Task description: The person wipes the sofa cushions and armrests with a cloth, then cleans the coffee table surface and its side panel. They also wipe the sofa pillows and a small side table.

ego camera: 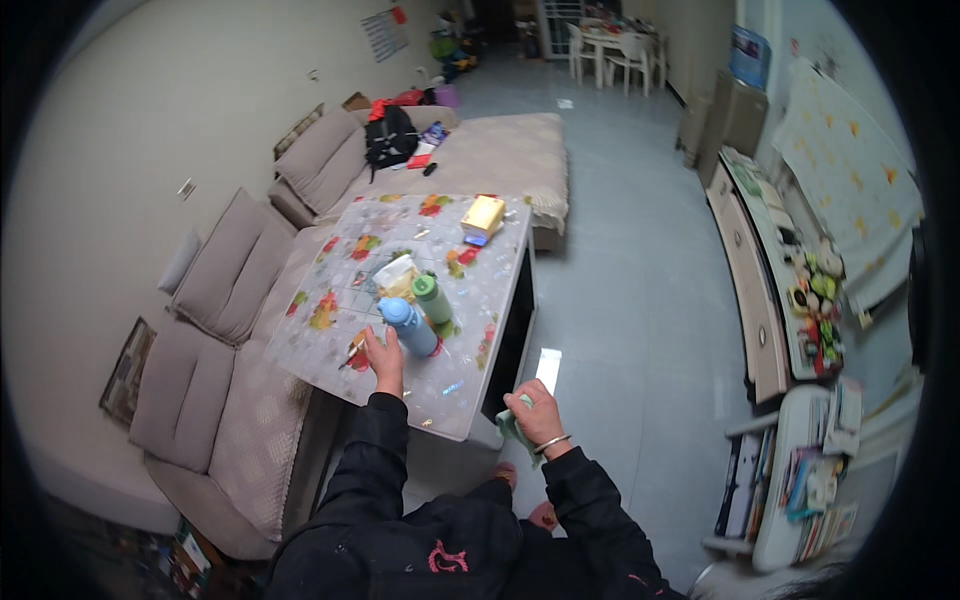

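A pale green cloth (512, 424) is bunched in my right hand (537, 414), held beyond the table's near right corner, above the floor. My left hand (384, 358) is over the near part of the coffee table (442, 401), fingers apart, right beside a blue bottle (407, 325). Whether it touches the bottle cannot be made out. Just left of those fingers is a thin pen-like object (349, 355). Behind the blue bottle stands a green bottle (433, 300), also upright. An open pack of tissues or food (396, 276) lies beside the bottles.
A yellow tissue box (482, 216) sits at the table's far right corner. The sectional sofa (255, 409) borders the table's left and far sides, with a black backpack (391, 139) on it. At right are a long cabinet (742, 270) with toys and a bookshelf (776, 480).
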Available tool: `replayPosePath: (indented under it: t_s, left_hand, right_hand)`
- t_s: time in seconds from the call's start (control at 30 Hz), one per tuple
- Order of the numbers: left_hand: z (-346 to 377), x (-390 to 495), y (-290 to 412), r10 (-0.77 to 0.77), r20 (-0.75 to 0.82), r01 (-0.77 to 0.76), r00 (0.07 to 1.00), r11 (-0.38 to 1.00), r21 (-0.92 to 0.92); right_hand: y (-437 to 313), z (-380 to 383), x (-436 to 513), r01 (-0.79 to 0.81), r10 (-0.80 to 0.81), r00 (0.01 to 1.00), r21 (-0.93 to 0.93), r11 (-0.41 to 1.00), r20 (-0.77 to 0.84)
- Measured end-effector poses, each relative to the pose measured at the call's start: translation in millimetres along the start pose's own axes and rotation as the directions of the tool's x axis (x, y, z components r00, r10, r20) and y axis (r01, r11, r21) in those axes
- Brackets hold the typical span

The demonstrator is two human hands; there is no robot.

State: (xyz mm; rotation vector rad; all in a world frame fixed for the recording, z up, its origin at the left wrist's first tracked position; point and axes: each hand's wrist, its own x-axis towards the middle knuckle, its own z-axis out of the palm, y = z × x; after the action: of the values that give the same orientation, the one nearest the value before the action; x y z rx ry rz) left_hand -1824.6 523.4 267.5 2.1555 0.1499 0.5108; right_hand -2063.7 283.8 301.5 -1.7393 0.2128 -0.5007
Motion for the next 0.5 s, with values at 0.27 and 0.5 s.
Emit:
replayPosePath:
  t_s: [0.27, 0.5]
  left_hand:
    - [34, 50, -60, -0.388, 0.133, 0.404, 0.912, 0.797, -0.449]
    - [37, 48, -35, -0.562, 0.324, 0.62, 0.761, 0.484, -0.618]
  right_hand:
    - [-29, 44, 94, 0.176, -0.154, 0.936, -0.041, 0.984, 0.318]
    - [-48, 155, 179, 0.513, -0.299, 0.774, -0.276, 0.813, 0.558]
